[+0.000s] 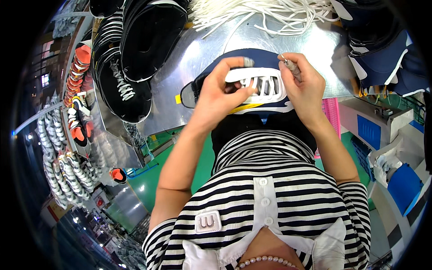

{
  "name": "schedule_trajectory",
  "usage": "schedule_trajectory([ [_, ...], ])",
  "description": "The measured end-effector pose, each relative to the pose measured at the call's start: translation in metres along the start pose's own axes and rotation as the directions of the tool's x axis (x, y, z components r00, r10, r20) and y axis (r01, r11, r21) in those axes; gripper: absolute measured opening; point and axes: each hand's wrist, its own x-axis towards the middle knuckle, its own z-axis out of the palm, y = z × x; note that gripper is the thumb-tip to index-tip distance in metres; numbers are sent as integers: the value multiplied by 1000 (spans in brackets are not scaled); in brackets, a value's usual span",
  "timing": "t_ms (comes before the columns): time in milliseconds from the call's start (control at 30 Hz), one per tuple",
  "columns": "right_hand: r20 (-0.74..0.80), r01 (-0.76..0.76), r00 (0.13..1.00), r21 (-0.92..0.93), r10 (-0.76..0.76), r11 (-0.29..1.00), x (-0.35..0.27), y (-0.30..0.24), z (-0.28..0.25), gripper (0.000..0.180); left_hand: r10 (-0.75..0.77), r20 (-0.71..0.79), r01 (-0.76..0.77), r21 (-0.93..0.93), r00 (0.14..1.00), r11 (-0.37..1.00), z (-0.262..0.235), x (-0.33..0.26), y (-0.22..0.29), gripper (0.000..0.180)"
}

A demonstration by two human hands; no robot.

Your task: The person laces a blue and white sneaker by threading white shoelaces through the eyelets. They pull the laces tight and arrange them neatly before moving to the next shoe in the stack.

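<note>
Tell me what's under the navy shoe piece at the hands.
The shiny metal table shows past the navy shoe piece; whatever lies directly beneath it is covered, and whether it rests flat on the metal cannot be told.

Looked like a shoe workshop or factory. Had a shiny metal table (330,47) with a heap of loose white laces (265,13) at its far side, black shoe tops (155,38) stacked on the left and navy shoe tops (378,67) on the right. Also had orange-lined shoes (79,67) farther left, a green floor (148,186) and grey machinery (351,113) with blue panels (369,132).
</note>
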Motion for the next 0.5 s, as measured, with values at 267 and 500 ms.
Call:
schedule_trajectory([
  [267, 301, 529, 824, -108, -479, 842, -1, -18, -15, 39, -46, 70, 44, 21, 996, 999, 3, 3, 5, 44],
  [500, 308, 477, 826, 62, -471, 877, -3, -31, -14, 25, 51, 18, -51, 2, 999, 999, 1, 5, 2, 35],
])
